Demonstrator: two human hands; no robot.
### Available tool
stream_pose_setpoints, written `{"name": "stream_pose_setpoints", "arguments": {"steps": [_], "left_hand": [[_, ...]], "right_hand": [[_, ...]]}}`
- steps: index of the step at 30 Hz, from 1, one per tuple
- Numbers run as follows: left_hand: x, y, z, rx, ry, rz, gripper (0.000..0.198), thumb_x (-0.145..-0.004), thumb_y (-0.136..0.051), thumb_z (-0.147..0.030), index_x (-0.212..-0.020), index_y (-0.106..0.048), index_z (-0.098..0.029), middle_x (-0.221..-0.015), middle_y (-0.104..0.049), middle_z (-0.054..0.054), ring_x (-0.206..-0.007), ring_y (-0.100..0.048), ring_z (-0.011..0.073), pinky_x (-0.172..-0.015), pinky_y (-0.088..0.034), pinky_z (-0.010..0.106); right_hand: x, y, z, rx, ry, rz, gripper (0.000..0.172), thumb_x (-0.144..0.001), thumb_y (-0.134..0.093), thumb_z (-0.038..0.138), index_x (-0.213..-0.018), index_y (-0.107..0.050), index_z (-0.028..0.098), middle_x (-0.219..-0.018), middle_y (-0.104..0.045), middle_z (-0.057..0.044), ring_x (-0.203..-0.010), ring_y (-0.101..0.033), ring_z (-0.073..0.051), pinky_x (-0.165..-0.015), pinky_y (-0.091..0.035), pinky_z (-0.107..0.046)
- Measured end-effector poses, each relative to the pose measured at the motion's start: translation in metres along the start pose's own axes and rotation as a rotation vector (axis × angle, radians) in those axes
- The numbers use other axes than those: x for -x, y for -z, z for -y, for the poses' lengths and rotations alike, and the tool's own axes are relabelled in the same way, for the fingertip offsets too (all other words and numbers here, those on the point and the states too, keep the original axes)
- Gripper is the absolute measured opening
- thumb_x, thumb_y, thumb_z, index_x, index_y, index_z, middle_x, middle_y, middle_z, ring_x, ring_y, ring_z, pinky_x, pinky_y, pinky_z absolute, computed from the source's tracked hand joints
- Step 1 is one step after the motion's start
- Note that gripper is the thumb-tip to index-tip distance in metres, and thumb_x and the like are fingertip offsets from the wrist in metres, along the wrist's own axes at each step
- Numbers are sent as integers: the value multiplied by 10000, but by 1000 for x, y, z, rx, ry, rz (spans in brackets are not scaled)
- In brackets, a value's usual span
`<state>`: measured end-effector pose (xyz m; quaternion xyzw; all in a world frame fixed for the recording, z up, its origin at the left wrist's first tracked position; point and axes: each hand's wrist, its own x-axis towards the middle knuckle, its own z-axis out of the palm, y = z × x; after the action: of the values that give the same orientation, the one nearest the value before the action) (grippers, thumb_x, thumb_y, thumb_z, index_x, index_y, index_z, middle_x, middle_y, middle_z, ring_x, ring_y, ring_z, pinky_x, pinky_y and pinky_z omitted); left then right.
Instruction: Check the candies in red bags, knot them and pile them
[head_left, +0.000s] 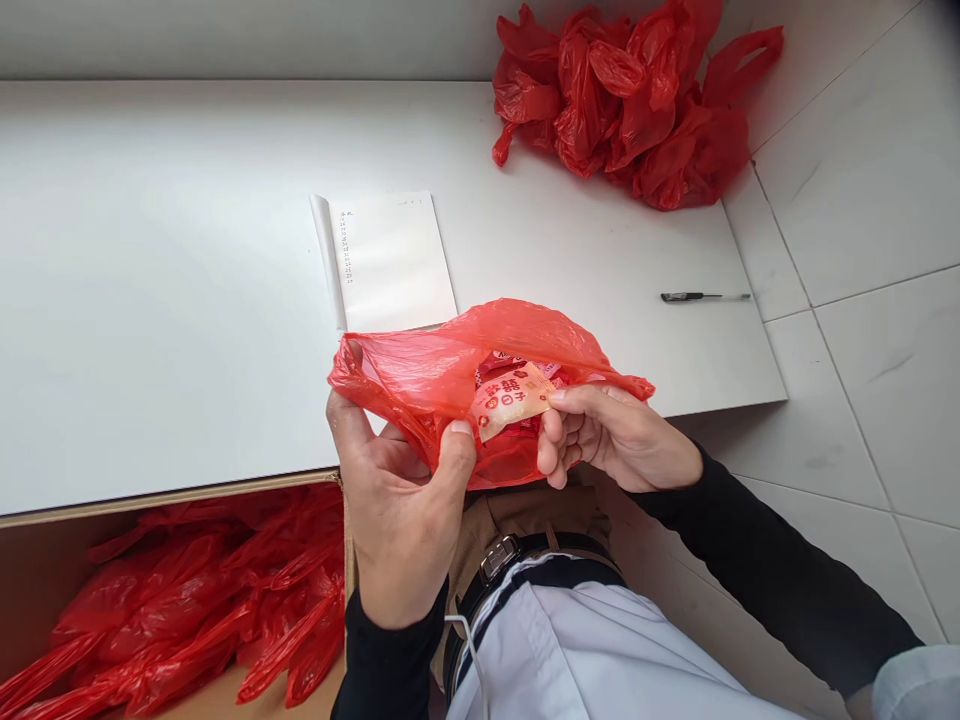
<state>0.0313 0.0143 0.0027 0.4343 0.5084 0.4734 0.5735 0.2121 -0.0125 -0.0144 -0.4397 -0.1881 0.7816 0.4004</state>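
A thin red plastic bag [525, 325] is spread wide at the table's front edge, in front of my body. My left hand [397, 490] grips its left side, thumb on the near rim. Between the thumb and forefinger of my right hand [600, 430] is a small cream-coloured wrapped packet [514, 400] with red printing, held at the bag's mouth. Behind and below it, several red and pink wrapped packets [504, 360] show inside the bag. How full the bag is stays hidden.
An open notebook [397, 260] with a handwritten column lies on the white table [165, 300]. A pen [705, 297] rests near the right edge. Red bags [622, 100] are heaped at the back right. A cardboard box [349, 560] at lower left holds more red bags [202, 590].
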Motion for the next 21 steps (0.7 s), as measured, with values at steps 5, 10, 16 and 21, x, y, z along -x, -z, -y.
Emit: {"name": "stream_pose_setpoints", "arguments": {"steps": [5, 10, 16, 21], "left_hand": [[1, 1, -1, -3, -14, -12, 543, -857, -707, -102, -1301, -469, -305, -1051, -710, -7, -934, -723, 183, -851, -620, 316], [5, 3, 2, -30, -84, 12, 653, -871, -690, -79, -1414, -407, -307, -1130, -680, -4, -946, -695, 129, -876, -591, 244], [7, 2, 3, -49, -180, -27, 761, -854, -706, -66, -1470, -353, -342, -1360, -583, 33, -1136, -661, 163, -1014, -553, 291], [8, 3, 9, -85, -251, -55, 774, -879, -691, -103, -1513, -312, -336, -1348, -619, 59, -1353, -555, 219, -1061, -533, 335]], "right_hand": [[-6, 5, -3, 87, 6, -54, 400, -866, -646, 524, -719, -663, 152, -723, -752, -60, -594, -696, -151, -622, -574, -277], [-5, 18, -7, 631, -102, -222, 490, -901, -587, 621, -690, -621, 181, -644, -700, -40, -490, -606, -129, -474, -455, -254], [-1, 3, 2, 1336, 209, -401, 509, -1008, -468, 516, -593, -462, 220, -499, -477, 7, -458, -421, -125, -504, -287, -308], [-56, -13, 0, 1210, 373, -215, 65, -945, -561, 202, -907, -614, 202, -917, -682, -65, -915, -624, -247, -845, -440, -367]]}}
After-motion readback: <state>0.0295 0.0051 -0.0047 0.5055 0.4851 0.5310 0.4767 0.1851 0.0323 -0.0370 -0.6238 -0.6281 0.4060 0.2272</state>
